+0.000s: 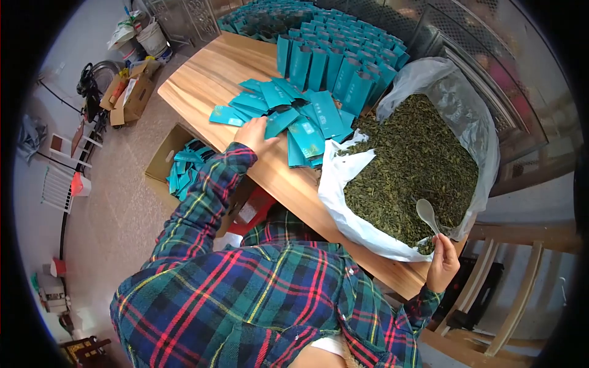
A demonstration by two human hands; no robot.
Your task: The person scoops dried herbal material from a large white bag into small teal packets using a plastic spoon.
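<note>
My left hand (256,135) is at the near edge of a loose pile of flat teal packets (324,115). Its thumb and fingers close around the corner of one teal packet (281,122); the fingertips are partly hidden. In my right hand (443,264) is the handle of a pale spoon (426,213), pinched between thumb and fingers. The spoon's bowl lies over dried green tea leaves (411,165), which fill a large, wide-open plastic bag (334,202) on the wooden table.
Many upright teal packets (353,83) stand in rows at the back of the wooden table (202,80). Below the left edge, a cardboard box (161,153) holds more teal packets. A wooden chair-like frame (518,294) stands at the right.
</note>
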